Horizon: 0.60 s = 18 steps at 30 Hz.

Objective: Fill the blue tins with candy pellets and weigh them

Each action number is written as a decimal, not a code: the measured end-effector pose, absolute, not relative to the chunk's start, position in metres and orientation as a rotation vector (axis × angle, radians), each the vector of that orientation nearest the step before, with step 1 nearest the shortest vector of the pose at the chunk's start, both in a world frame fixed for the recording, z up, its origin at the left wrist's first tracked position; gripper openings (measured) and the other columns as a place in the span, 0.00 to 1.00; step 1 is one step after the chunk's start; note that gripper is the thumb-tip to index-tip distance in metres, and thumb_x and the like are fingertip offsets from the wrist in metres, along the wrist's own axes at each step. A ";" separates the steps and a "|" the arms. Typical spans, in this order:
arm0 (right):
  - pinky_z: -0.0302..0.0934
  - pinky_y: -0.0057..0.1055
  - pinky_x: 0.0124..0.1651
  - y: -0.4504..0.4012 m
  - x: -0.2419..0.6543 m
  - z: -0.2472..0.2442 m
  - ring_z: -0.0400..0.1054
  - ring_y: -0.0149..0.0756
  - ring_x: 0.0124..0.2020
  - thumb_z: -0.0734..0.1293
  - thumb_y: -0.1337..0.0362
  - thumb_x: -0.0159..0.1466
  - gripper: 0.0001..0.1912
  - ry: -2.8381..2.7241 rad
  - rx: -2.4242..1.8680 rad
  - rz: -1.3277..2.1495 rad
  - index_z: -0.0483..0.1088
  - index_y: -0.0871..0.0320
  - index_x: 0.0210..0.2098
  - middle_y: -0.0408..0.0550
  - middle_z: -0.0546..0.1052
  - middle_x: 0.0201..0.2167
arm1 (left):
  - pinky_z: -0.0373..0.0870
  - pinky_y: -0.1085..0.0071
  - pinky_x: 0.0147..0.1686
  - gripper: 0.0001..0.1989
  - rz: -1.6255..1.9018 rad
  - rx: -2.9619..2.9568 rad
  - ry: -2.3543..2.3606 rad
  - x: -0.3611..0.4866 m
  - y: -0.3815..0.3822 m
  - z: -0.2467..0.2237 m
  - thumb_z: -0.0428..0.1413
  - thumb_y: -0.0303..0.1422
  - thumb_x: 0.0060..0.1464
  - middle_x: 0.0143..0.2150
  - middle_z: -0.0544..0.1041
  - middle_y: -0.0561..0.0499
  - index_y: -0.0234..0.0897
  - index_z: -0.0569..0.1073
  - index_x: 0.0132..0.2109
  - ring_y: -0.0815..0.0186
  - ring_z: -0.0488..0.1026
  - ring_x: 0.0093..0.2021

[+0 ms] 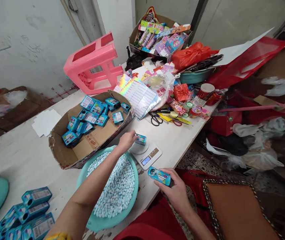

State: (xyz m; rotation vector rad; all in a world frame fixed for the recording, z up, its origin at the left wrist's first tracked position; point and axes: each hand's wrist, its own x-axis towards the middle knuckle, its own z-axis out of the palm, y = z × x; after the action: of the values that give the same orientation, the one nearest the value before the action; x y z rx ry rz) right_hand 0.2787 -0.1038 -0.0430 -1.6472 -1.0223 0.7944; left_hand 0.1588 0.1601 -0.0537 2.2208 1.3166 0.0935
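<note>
My left hand (pixel 128 140) reaches across the basin with its fingers closed at the end of a small blue box (pixel 141 139), which is on the round plate of a white digital scale (pixel 154 153). The scale's display is lit. Nearer to me, my right hand (pixel 173 183) holds a second blue box (pixel 159 176) between thumb and fingers, its dark round opening facing up. A teal basin (pixel 135 186) full of pale blue and white pellets (pixel 116 191) sits below my left forearm.
Behind the basin is a cardboard box (pixel 82 152) with several blue boxes. More blue boxes (pixel 36 196) are stacked at lower left. A pink stool (pixel 92 63), holographic sheets (pixel 140 96), scissors (pixel 156 119) and packets lie farther back. The table edge runs along the right.
</note>
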 end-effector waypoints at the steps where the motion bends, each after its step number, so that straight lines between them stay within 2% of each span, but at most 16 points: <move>1: 0.63 0.32 0.42 -0.107 0.285 -0.047 0.68 0.39 0.40 0.72 0.61 0.55 0.15 -0.996 -1.677 0.786 0.70 0.54 0.42 0.47 0.71 0.39 | 0.55 0.72 0.28 0.09 0.071 2.233 1.321 0.162 0.163 -0.056 0.53 0.40 0.52 0.31 0.73 0.50 0.41 0.71 0.37 0.62 0.69 0.33; 8: 0.63 0.33 0.43 -0.112 0.305 -0.065 0.67 0.39 0.40 0.72 0.57 0.55 0.16 -0.881 -1.767 0.760 0.70 0.54 0.41 0.47 0.71 0.39 | 0.53 0.72 0.27 0.14 -0.016 2.305 1.246 0.164 0.173 -0.061 0.56 0.44 0.48 0.31 0.73 0.51 0.43 0.70 0.41 0.63 0.68 0.31; 12: 0.63 0.34 0.43 -0.106 0.307 -0.065 0.67 0.39 0.41 0.72 0.57 0.55 0.17 -0.874 -1.754 0.748 0.70 0.55 0.42 0.47 0.71 0.39 | 0.54 0.73 0.27 0.12 0.125 2.196 1.207 0.168 0.176 -0.061 0.59 0.41 0.45 0.26 0.70 0.54 0.41 0.70 0.36 0.66 0.66 0.28; 14: 0.63 0.35 0.44 -0.105 0.307 -0.064 0.67 0.40 0.41 0.72 0.57 0.55 0.17 -0.872 -1.744 0.747 0.70 0.55 0.42 0.47 0.71 0.39 | 0.55 0.73 0.27 0.09 0.223 2.113 1.206 0.165 0.175 -0.059 0.57 0.39 0.47 0.24 0.68 0.55 0.39 0.70 0.32 0.68 0.64 0.26; 18: 0.63 0.36 0.44 -0.109 0.307 -0.060 0.68 0.41 0.40 0.72 0.57 0.54 0.17 -0.836 -1.752 0.708 0.70 0.56 0.41 0.48 0.72 0.39 | 0.55 0.74 0.25 0.11 0.432 1.844 1.221 0.131 0.158 -0.047 0.54 0.40 0.49 0.23 0.66 0.55 0.36 0.68 0.29 0.70 0.61 0.23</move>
State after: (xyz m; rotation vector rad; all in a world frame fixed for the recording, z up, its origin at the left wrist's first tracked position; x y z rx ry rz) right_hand 0.3069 -0.1095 -0.0599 -1.7516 -0.8360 0.7083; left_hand 0.1307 0.1582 -0.0471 1.8436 1.2215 0.4316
